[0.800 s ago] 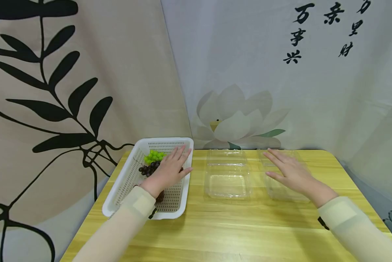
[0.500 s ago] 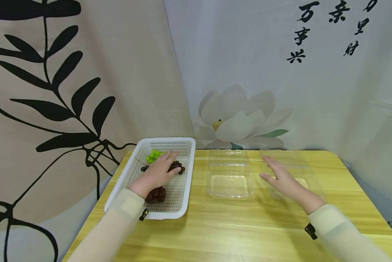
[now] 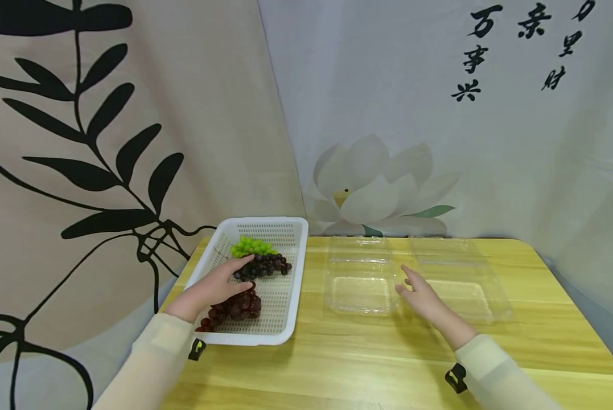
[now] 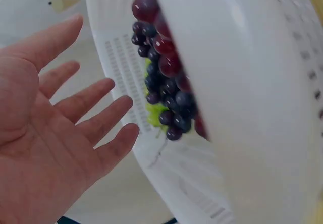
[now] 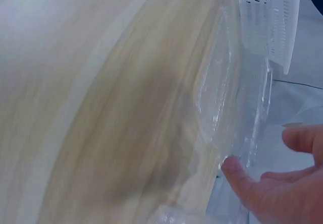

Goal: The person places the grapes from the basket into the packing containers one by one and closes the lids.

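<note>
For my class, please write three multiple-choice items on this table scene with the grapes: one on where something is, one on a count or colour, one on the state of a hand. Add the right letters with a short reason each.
1. Where do the grapes lie?
A. in the white basket
B. in a clear container
C. on the bare table

2. How many clear plastic containers stand open on the table?
A. one
B. two
C. four

3. How is the left hand?
A. a fist round a knife
B. open, fingers spread over the grapes
C. flat on the wall

Key: 1 A, the green bunch, dark bunch and red bunch all lie inside the white basket. 2 B, one clear container sits beside the basket and a second container to its right. 3 B, the left hand shows straight, spread fingers in the left wrist view, holding nothing.
</note>
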`<state>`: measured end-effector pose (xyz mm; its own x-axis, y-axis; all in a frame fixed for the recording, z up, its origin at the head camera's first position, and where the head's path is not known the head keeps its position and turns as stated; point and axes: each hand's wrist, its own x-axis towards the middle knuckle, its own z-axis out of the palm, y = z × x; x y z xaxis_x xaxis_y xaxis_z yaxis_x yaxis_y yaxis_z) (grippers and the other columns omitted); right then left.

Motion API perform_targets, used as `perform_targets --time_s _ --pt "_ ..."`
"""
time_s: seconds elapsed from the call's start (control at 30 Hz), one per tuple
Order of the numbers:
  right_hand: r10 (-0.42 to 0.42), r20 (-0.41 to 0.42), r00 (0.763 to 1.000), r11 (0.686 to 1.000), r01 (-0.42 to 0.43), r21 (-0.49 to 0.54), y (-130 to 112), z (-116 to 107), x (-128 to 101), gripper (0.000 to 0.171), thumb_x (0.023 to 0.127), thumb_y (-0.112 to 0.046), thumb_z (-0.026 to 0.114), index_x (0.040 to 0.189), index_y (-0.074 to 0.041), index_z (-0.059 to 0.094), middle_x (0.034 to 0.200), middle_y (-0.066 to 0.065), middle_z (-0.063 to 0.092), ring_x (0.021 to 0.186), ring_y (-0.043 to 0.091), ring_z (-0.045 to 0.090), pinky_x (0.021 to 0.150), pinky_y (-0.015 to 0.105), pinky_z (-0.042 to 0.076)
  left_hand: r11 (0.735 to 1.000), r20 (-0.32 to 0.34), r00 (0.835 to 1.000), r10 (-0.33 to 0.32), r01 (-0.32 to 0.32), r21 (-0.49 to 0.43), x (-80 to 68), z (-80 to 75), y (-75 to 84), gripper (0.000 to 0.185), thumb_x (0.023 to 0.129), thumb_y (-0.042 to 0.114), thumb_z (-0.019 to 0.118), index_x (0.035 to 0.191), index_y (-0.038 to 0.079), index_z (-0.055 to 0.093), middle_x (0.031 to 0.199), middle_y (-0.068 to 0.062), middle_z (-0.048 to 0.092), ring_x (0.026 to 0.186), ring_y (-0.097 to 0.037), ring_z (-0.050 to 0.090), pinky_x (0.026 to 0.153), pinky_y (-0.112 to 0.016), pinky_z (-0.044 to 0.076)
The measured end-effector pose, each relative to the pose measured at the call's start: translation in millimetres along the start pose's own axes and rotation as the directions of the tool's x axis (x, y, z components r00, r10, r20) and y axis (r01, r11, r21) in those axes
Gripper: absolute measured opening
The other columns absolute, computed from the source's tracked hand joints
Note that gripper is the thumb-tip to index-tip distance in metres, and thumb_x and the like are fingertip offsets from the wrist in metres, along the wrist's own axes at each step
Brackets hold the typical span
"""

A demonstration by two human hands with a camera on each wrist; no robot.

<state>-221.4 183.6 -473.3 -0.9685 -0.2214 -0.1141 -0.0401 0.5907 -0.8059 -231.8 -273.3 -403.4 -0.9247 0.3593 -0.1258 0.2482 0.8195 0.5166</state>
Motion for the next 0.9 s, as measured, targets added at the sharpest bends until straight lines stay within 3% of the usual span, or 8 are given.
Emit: perform_targets --time_s 0.27,0.37,0.43,0.5,0.53,0.63,0.77,0.9 --pt "0.053 -0.038 0.998 0.998 -0.052 0.032 0.3 18.1 7.2 0.059 0.099 -0.009 0.042 0.145 0.014 0.013 0.141 0.035 0.032 0.12 0.051 0.044 0.092 0.051 0.049 0.998 0.06 0.998 0.004 0.0 -0.066 -12.3 -2.0 -19.9 0.069 0.091 0.02 0.064 0.149 0.013 0.029 0.152 -0.022 0.026 0.136 -0.045 0.026 0.1 -0.056 0.04" --pt "0.068 -0.064 0.996 0.997 -0.065 0.05 0.1 23.3 9.6 0.057 0.098 -0.006 0.041 0.144 0.014 0.015 0.135 0.035 0.038 0.112 0.046 0.052 0.08 0.039 0.054 0.991 0.121 0.992 -0.025 0.04 -0.124 -15.3 -1.8 -21.0 0.07 0.09 0.007 0.062 0.151 0.014 0.026 0.153 -0.025 0.02 0.094 -0.038 0.059 0.071 -0.042 0.051" --pt "0.079 -0.082 0.993 0.995 -0.074 0.06 0.1 26.0 10.2 0.056 0.097 -0.003 0.041 0.144 0.014 0.017 0.13 0.033 0.042 0.103 0.04 0.056 0.07 0.031 0.053 0.985 0.173 0.984 -0.046 0.074 -0.155 -17.3 -1.0 -20.5 0.075 0.087 -0.003 0.058 0.151 0.014 0.024 0.153 -0.026 0.016 0.071 -0.031 0.054 0.054 -0.034 0.043" --pt "0.089 -0.097 0.991 0.994 -0.082 0.068 0.5 27.7 10.4 0.055 0.096 -0.002 0.041 0.144 0.013 0.019 0.127 0.031 0.043 0.096 0.034 0.058 0.063 0.025 0.049 0.98 0.216 0.973 -0.087 0.122 -0.157 -18.6 1.5 -20.5 0.083 0.079 -0.011 0.055 0.151 0.016 0.024 0.154 -0.025 0.015 0.074 -0.031 0.054 0.054 -0.032 0.041" --pt "0.089 -0.103 0.991 0.994 -0.082 0.072 0.4 28.2 10.5 0.055 0.096 -0.002 0.041 0.144 0.012 0.019 0.125 0.031 0.043 0.094 0.032 0.057 0.061 0.024 0.048 0.981 0.228 0.968 -0.102 0.136 -0.141 -18.5 3.3 -20.8 0.086 0.077 -0.013 0.056 0.151 0.016 0.024 0.155 -0.025 0.014 0.092 -0.036 0.057 0.058 -0.033 0.041" --pt "0.09 -0.115 0.989 0.994 -0.082 0.073 -0.5 28.7 10.3 0.055 0.096 -0.001 0.041 0.144 0.012 0.02 0.124 0.03 0.044 0.091 0.029 0.057 0.059 0.022 0.047 0.987 0.233 0.964 -0.128 0.146 -0.06 -16.6 10.5 -23.8 0.088 0.075 -0.009 0.066 0.15 0.016 0.027 0.155 -0.024 0.014 0.137 -0.048 0.019 0.085 -0.048 0.047" --pt "0.094 -0.114 0.989 0.993 -0.086 0.08 -2.5 28.9 10.4 0.054 0.096 -0.001 0.041 0.144 0.012 0.02 0.123 0.029 0.044 0.088 0.028 0.056 0.058 0.021 0.046 0.986 0.211 0.964 -0.161 0.164 0.007 -11.0 21.3 -29.6 0.093 0.074 0.002 0.077 0.15 0.018 0.027 0.154 -0.025 0.017 0.138 -0.049 0.017 0.102 -0.061 0.034" --pt "0.093 -0.114 0.989 0.992 -0.083 0.09 -3.1 30.1 12.0 0.054 0.096 -0.001 0.041 0.144 0.012 0.02 0.122 0.029 0.044 0.086 0.027 0.055 0.057 0.02 0.045 0.973 0.19 0.955 -0.23 0.22 0.072 -8.6 27.2 -31.3 0.106 0.068 0.001 0.081 0.152 0.02 0.02 0.153 -0.024 0.02 0.137 -0.047 0.023 0.09 -0.05 0.047"
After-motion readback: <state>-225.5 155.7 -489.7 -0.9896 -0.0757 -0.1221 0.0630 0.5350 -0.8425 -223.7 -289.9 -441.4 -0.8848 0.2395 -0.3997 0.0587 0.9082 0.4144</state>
